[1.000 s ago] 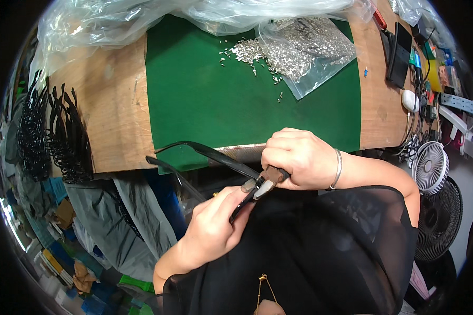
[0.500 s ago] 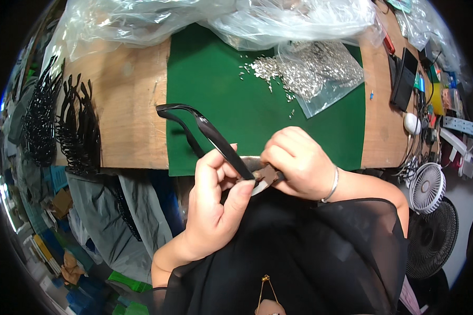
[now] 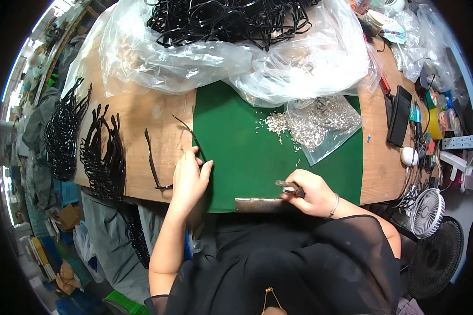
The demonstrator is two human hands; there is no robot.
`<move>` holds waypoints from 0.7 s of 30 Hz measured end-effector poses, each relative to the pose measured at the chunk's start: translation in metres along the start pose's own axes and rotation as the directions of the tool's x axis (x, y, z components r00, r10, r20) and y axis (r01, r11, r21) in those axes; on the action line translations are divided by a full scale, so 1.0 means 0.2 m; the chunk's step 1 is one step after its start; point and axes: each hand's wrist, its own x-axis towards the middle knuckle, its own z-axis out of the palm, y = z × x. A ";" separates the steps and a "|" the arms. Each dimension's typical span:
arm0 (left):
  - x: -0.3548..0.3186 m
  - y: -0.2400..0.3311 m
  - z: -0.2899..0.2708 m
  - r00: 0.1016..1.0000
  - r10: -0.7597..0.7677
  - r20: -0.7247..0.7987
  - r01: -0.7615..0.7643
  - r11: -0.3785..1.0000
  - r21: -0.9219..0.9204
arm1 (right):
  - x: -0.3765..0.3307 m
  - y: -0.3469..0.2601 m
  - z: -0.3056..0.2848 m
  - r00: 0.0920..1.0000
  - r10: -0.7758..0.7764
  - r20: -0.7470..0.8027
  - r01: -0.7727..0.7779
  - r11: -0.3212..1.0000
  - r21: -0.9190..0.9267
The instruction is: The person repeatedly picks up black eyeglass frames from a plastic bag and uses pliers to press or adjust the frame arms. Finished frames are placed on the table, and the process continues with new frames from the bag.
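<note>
At the left edge of the green mat (image 3: 236,168), my left hand (image 3: 186,181) holds a black eyeglass frame (image 3: 151,160). One temple arm points away on the wood to the left of the hand; the other slants past my fingers. My hand hides the front of the frame in part. My right hand (image 3: 312,194) is closed round a pair of pliers (image 3: 290,189), its metal jaws pointing left above the mat's near edge. Beyond it, small silvery metal pieces (image 3: 277,123) spill from a clear plastic bag (image 3: 320,149).
Stacks of black frames (image 3: 102,157) stand on the left. A large clear bag (image 3: 194,68) holding more black frames (image 3: 231,23) covers the far side. A metal strip (image 3: 260,205) lies at the near edge. A phone (image 3: 400,116), cables and a white fan (image 3: 427,212) are right.
My left hand has carried the eyeglass frame left and down to the table, away from the pliers. My right hand with the pliers has moved slightly right. The view has tilted up.
</note>
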 end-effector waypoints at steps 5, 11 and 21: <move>0.24 0.19 -0.28 0.956 0.210 -0.204 -0.213 0.977 0.007 | 0.00 0.05 0.04 0.990 -0.131 0.050 0.131 0.991 0.000; 0.99 0.32 -0.61 0.853 0.396 -0.341 -0.124 0.788 0.603 | -0.02 0.02 0.01 0.977 -0.190 0.094 0.196 0.979 -0.062; 0.76 0.48 -0.98 0.715 0.680 -0.165 -0.064 -0.172 -0.983 | -0.08 0.02 -0.02 0.967 -0.224 0.121 0.239 0.963 -0.127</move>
